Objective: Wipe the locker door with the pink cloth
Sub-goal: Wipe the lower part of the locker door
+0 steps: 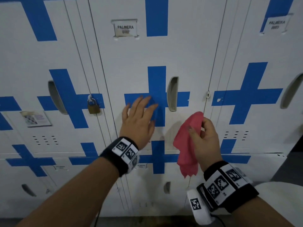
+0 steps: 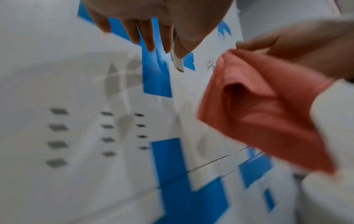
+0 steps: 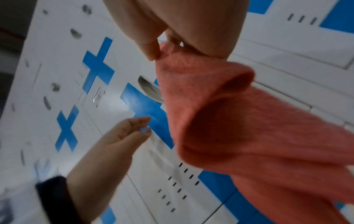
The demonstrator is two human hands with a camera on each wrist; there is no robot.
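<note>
Pink cloth (image 1: 186, 141) pinched in right hand (image 1: 205, 141) — off the locker door (image 1: 154, 51).

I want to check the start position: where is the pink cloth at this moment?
In the head view the pink cloth hangs from the right hand, right of the left hand and below the grey door handle.

The right hand (image 3: 172, 30) pinches the pink cloth (image 3: 239, 128) by its top edge; the cloth hangs bunched. The left hand (image 3: 107, 151) reaches, fingers straight, toward the blue cross (image 3: 145, 109) on the locker door (image 3: 114, 115).
</note>
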